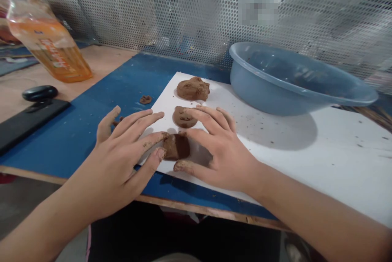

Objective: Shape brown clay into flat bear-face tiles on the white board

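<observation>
A flattened piece of wet brown clay (177,146) lies on a white board (275,160), pressed between my left hand (122,160) and my right hand (214,147). Fingertips of both hands touch its sides and are smeared with clay. Just above my right fingers sits a rounded clay lump (184,117), partly covered by them. A larger, rough clay lump (193,88) rests farther back on the board, and a small clay crumb (145,99) lies off the board on the blue panel (92,131).
A blue plastic basin (260,90) stands on the white board at the back right. An orange-filled plastic bag (49,45), a black oval object (39,93) and a dark flat slab (27,125) lie at the left. A perforated metal sheet (153,8) rises behind.
</observation>
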The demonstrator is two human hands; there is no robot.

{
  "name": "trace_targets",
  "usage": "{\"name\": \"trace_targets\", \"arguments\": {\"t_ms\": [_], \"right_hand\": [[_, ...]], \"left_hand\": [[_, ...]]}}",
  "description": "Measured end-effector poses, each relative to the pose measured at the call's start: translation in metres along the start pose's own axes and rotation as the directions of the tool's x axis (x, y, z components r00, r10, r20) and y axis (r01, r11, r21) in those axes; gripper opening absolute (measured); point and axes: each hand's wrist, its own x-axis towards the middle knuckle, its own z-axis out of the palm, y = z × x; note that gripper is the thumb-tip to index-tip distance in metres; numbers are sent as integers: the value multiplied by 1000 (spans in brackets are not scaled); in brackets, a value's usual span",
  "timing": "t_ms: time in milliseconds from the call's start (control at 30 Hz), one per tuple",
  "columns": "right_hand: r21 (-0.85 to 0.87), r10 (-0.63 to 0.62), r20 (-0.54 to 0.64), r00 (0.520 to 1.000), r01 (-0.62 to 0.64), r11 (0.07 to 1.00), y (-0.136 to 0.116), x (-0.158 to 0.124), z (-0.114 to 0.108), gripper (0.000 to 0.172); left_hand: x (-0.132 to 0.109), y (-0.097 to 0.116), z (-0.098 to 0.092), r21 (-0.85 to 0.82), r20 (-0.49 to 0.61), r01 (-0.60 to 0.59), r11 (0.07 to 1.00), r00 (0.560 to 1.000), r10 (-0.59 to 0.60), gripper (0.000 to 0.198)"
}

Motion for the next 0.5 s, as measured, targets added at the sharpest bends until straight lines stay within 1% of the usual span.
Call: {"name": "trace_targets", "arguments": {"t_ms": [100, 233, 267, 333, 400, 500], "right_hand": [[-4, 0, -8, 1000, 0, 1000, -1, 0, 0, 57], [-12, -16, -17, 1000, 16, 1000, -1, 1, 0, 53], [-20, -17, -29, 999, 17, 1000, -1, 1, 0, 54], [-40, -12, -42, 999, 10, 999, -2, -1, -2, 60], [-73, -5, -30, 1000, 3, 997, -4, -6, -4, 68], [-172, -1, -17, 1000, -2, 985, -7, -14, -7, 74]], "left_hand": [[-1, 2, -1, 4, 0, 5, 1000, 1000, -5, 37], [-2, 3, -2, 4, 2, -9, 1000, 1000, 9, 41], [-2, 4, -2, 7, 3, -7, 1000, 1000, 7, 42], [-4, 4, -2, 22, -3, 7, 1000, 1000, -7, 45], [-7, 4, -2, 47, -3, 19, 999, 1000, -18, 54], [-12, 3, -1, 84, -8, 33, 996, 999, -33, 65]]}}
